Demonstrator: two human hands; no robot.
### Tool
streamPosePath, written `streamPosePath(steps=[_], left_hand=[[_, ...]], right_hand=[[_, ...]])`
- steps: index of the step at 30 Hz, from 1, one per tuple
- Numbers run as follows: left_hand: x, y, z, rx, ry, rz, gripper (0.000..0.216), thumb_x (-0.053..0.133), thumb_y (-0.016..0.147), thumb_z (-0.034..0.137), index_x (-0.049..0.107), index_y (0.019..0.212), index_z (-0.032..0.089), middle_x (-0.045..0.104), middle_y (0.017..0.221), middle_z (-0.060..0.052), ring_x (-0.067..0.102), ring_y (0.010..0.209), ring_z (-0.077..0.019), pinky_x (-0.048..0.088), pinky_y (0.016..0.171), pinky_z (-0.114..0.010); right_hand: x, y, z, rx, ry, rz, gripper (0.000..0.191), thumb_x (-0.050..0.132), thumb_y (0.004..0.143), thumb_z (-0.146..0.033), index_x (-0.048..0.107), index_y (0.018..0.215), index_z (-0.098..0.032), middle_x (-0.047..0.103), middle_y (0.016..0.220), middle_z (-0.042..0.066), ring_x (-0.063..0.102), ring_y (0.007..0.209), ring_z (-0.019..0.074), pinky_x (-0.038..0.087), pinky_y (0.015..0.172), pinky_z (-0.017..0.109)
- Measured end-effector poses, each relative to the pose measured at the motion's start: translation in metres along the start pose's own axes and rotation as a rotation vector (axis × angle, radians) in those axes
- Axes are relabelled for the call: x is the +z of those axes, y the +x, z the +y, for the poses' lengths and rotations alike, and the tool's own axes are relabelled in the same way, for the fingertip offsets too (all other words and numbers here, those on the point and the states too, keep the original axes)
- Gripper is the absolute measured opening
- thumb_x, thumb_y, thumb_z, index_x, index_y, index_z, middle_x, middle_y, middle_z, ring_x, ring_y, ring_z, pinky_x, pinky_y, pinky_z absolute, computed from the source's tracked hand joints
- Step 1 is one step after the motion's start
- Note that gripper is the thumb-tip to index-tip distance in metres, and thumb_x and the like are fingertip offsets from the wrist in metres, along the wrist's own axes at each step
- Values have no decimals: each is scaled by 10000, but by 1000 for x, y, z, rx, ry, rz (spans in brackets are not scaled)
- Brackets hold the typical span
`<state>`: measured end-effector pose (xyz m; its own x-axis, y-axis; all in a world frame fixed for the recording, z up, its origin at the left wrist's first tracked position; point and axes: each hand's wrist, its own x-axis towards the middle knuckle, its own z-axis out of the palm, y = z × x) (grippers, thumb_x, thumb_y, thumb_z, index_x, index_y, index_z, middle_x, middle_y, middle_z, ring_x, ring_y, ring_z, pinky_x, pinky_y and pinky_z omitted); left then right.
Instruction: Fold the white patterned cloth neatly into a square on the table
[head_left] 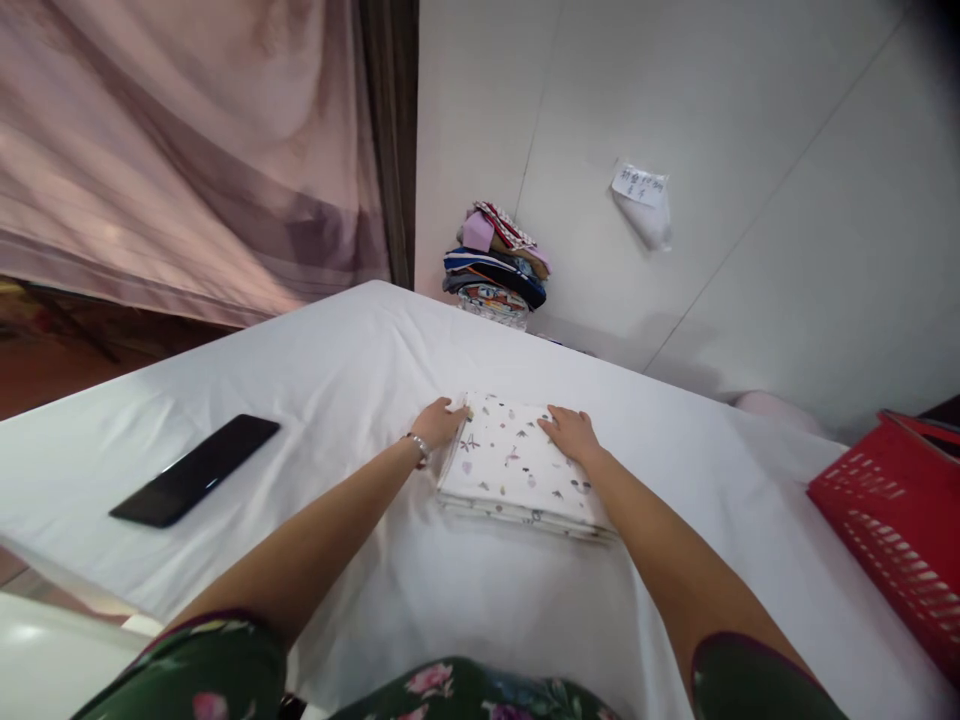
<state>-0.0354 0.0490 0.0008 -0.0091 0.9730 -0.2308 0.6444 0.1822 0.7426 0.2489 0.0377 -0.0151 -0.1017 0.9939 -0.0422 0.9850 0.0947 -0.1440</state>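
Observation:
A folded white cloth (517, 460) printed with small figures lies in several layers on the white-covered table. At its far left corner, my left hand (439, 424) has closed on the edge, thumb on top; some of its fingers are hidden. A bracelet circles that wrist. My right hand (573, 434) rests on the far right part of the cloth, fingers apart and pressed lightly on the top layer. Both forearms reach in from the near side, one on each side of the cloth.
A black phone-like slab (199, 470) lies on the sheet (330, 370) at left. Beyond the far edge stands a stack of folded clothes (495, 270) by the wall. A red plastic basket (900, 530) sits at right. Pink curtains (225, 150) hang at far left.

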Motion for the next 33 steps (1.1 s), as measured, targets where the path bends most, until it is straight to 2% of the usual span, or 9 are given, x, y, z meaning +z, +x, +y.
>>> streamPosePath(steps=[5,8,10,15,21,24,27,30,33], left_hand=[[9,22,11,-73,-61,-34,672,524,732,544,469,1206,72,644,918,-141,615,684,-202,436,554,-276],[11,27,10,-83,-72,-92,596,525,702,593,609,963,64,641,731,-127,592,587,-206,402,487,-279],[10,27,10,-51,-63,-90,502,549,694,561,632,876,101,647,738,-106,601,632,-202,415,523,-270],[11,19,6,37,19,25,481,587,688,430,543,1106,196,650,976,-65,586,917,-222,424,745,-285],[14,15,-7,67,-5,44,560,480,741,570,493,1164,203,646,1023,-74,591,914,-221,421,759,-298],[13,18,-15,131,-32,71,437,375,821,525,566,1077,228,654,1010,-54,591,911,-206,421,753,-288],[12,21,-20,180,-1,58,339,388,840,409,597,1053,248,664,981,-37,592,907,-195,421,742,-273],[13,22,-22,218,26,53,316,413,832,341,597,1077,266,667,976,-24,592,904,-190,422,739,-268],[14,21,-22,254,34,64,309,410,830,315,624,1050,272,655,1008,-20,587,914,-178,418,755,-257]], right_hand=[[7,-3,3,-3,6,75,520,261,924,-502,403,1313,-188,423,1325,83,347,1237,195,121,1050,424],[7,-2,3,-5,4,72,527,253,923,-507,399,1316,-188,420,1327,85,342,1242,193,125,1051,430],[7,-1,3,-2,-5,57,534,245,922,-513,392,1322,-190,412,1333,83,335,1249,194,123,1053,433],[7,1,2,9,-35,27,532,246,920,-520,377,1332,-208,405,1339,73,332,1250,200,118,1054,451],[-2,1,-3,42,-50,-30,536,265,916,-508,360,1346,-202,377,1358,74,293,1278,211,97,1064,461],[-10,5,-23,45,-3,26,505,298,915,-436,359,1347,-182,342,1381,70,240,1307,210,92,1078,446],[-12,11,-58,38,98,113,486,276,919,-377,362,1349,-168,312,1399,61,261,1300,179,165,1083,349],[-2,15,-97,-55,172,138,445,302,915,-364,422,1302,-180,378,1358,60,337,1255,166,246,1047,297],[15,14,-122,-160,134,146,398,331,913,-332,450,1266,-192,401,1339,60,314,1266,180,222,1052,349]])
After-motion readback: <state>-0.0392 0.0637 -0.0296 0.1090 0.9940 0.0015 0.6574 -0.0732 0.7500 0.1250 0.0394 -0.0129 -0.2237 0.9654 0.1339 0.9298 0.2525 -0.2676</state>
